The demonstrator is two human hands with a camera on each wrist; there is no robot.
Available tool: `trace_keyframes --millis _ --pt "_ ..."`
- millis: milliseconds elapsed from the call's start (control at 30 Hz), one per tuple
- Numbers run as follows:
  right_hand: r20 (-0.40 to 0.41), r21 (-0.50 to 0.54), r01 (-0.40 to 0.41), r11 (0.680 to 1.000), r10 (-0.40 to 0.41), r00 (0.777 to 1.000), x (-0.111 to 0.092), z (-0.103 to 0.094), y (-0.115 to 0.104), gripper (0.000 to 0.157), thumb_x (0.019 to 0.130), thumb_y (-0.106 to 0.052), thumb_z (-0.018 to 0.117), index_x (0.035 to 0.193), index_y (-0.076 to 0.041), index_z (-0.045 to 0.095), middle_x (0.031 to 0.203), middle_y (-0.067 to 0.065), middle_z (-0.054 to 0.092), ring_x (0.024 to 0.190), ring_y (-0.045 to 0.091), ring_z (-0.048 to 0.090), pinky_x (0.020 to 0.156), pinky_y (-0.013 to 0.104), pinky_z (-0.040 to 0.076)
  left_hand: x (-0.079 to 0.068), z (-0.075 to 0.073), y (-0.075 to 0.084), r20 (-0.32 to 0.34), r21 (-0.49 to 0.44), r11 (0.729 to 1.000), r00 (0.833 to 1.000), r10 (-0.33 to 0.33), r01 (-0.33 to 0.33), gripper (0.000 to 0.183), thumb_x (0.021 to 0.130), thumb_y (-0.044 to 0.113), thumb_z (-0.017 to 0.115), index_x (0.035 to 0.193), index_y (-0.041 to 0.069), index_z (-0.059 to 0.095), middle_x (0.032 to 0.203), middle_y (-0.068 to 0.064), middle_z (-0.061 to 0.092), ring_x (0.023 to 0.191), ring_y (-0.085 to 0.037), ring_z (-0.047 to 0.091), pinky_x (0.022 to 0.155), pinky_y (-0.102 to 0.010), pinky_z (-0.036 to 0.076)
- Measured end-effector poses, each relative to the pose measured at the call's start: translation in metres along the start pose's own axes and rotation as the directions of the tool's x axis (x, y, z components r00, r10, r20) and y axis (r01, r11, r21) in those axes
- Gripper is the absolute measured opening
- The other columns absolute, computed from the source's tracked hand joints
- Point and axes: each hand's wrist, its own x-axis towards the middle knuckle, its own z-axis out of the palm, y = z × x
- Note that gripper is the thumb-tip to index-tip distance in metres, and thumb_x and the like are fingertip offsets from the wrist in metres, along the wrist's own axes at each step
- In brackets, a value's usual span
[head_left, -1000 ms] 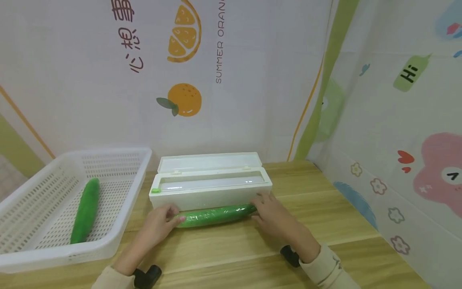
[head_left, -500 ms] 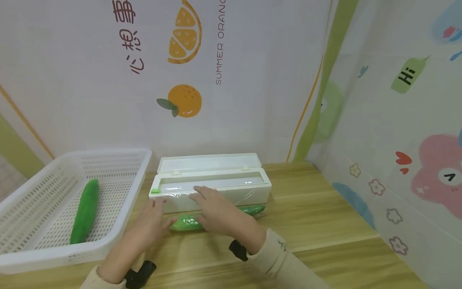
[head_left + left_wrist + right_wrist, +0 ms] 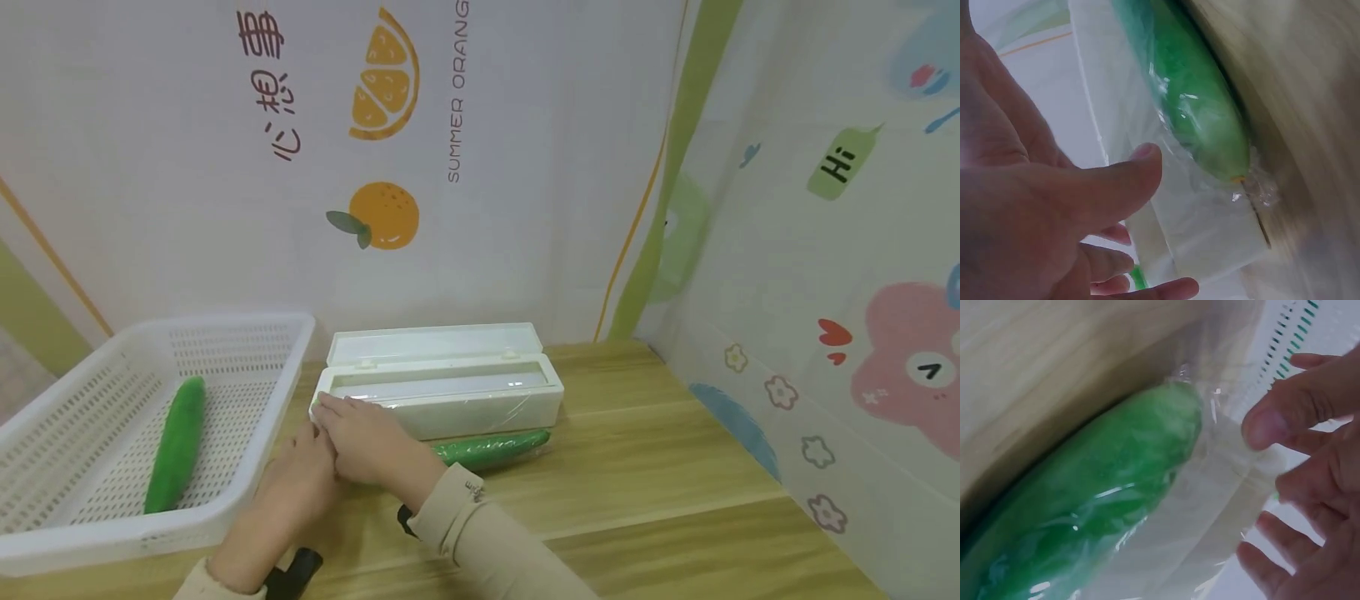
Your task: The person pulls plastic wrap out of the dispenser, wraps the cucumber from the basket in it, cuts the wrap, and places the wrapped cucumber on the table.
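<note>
A cucumber (image 3: 495, 448) in clear cling film lies on the table along the front of a white cling film dispenser (image 3: 487, 414). Film runs from it up the dispenser's front face, and its pale end (image 3: 1222, 153) shows in the left wrist view. My right hand (image 3: 367, 442) reaches across to the dispenser's left end, fingertips right by the green slide cutter (image 3: 1139, 278); its thumb stands apart from its fingers. Beside that same end is my left hand (image 3: 300, 475), thumb stretched out and fingers nearly straight. In the head view my right hand and forearm hide the cucumber's left part.
On the left stands a white perforated basket (image 3: 225, 320) with another cucumber (image 3: 178, 442) in it. The dispenser's lid (image 3: 435, 343) is raised at the back, near the printed wall cloth (image 3: 487, 267). Wooden tabletop (image 3: 637, 467) extends to the right.
Both hands have let go of the cucumber's ends. My right hand has swept left along the dispenser to its left end, and film now stretches over the front face.
</note>
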Motion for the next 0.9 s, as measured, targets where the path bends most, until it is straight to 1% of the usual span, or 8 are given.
trace_keyframes --millis 167,300,400,500,667,733,800,900 --pt "-0.025 -0.103 -0.064 0.993 0.061 0.998 0.003 0.004 -0.007 0.047 0.097 -0.035 0.042 0.144 -0.030 0.033 0.148 -0.017 0.031 0.131 0.006 0.039 0.104 0.026 0.037 0.001 0.001 -0.003 0.008 0.024 0.999 1.000 -0.029 0.029 0.065 0.085 0.015 0.058 0.128 -0.026 0.030 0.120 -0.043 0.040 0.101 -0.054 0.048 0.076 -0.060 0.047" --pt "-0.057 -0.128 -0.108 0.986 0.101 0.993 0.005 0.004 -0.011 0.046 0.098 -0.034 0.041 0.143 -0.032 0.033 0.141 -0.018 0.038 0.123 0.005 0.045 0.098 0.026 0.041 0.002 0.000 -0.004 -0.003 0.042 0.999 1.000 -0.025 0.025 0.063 0.084 0.015 0.060 0.125 -0.025 0.035 0.115 -0.041 0.045 0.096 -0.052 0.051 0.074 -0.059 0.047" --pt "-0.057 -0.136 -0.138 0.981 0.131 0.990 0.008 0.003 -0.013 0.046 0.098 -0.033 0.043 0.143 -0.029 0.034 0.136 -0.014 0.042 0.117 0.007 0.046 0.093 0.026 0.042 0.003 -0.001 -0.004 -0.008 0.043 0.999 1.000 -0.027 0.028 0.058 0.083 0.016 0.061 0.121 -0.023 0.042 0.108 -0.037 0.049 0.092 -0.049 0.053 0.070 -0.058 0.048" --pt "-0.037 -0.152 -0.172 0.973 0.168 0.985 0.011 0.003 -0.015 0.046 0.097 -0.033 0.043 0.143 -0.028 0.035 0.132 -0.013 0.042 0.113 0.007 0.046 0.089 0.025 0.042 0.003 -0.001 -0.004 -0.020 0.052 0.998 0.999 -0.029 0.030 0.050 0.081 0.015 0.061 0.114 -0.020 0.048 0.100 -0.033 0.052 0.089 -0.046 0.054 0.067 -0.057 0.048" --pt "-0.007 -0.148 -0.229 0.962 0.230 0.973 0.014 0.003 -0.016 0.042 0.098 -0.036 0.041 0.139 -0.031 0.039 0.129 -0.015 0.041 0.111 0.008 0.044 0.087 0.027 0.042 0.003 0.000 -0.004 -0.049 0.074 0.997 0.999 -0.016 0.020 0.037 0.079 0.010 0.060 0.103 -0.017 0.054 0.093 -0.029 0.053 0.087 -0.043 0.053 0.066 -0.055 0.049" --pt "-0.005 -0.141 -0.237 0.961 0.239 0.971 0.014 0.003 -0.016 0.042 0.097 -0.038 0.044 0.138 -0.032 0.040 0.129 -0.015 0.041 0.111 0.008 0.044 0.087 0.028 0.042 0.003 0.000 -0.004 -0.065 0.098 0.995 0.998 -0.013 0.019 0.036 0.079 0.009 0.060 0.102 -0.018 0.054 0.093 -0.030 0.054 0.086 -0.043 0.053 0.068 -0.054 0.049" --pt "-0.007 -0.132 -0.241 0.961 0.243 0.970 0.014 0.003 -0.015 0.046 0.093 -0.040 0.051 0.137 -0.033 0.041 0.129 -0.016 0.040 0.110 0.008 0.044 0.087 0.028 0.041 0.003 0.000 -0.003 -0.078 0.133 0.991 0.997 0.001 0.009 0.034 0.080 0.010 0.062 0.101 -0.017 0.055 0.092 -0.029 0.056 0.085 -0.042 0.054 0.068 -0.052 0.050" --pt "-0.013 -0.123 -0.245 0.962 0.245 0.969 0.013 0.004 -0.012 0.061 0.082 -0.044 0.066 0.136 -0.032 0.042 0.129 -0.015 0.040 0.108 0.008 0.044 0.084 0.027 0.041 0.001 0.001 -0.001 -0.095 0.205 0.979 0.995 0.024 -0.004 0.036 0.083 0.013 0.064 0.103 -0.015 0.056 0.091 -0.027 0.057 0.083 -0.040 0.056 0.065 -0.048 0.052"
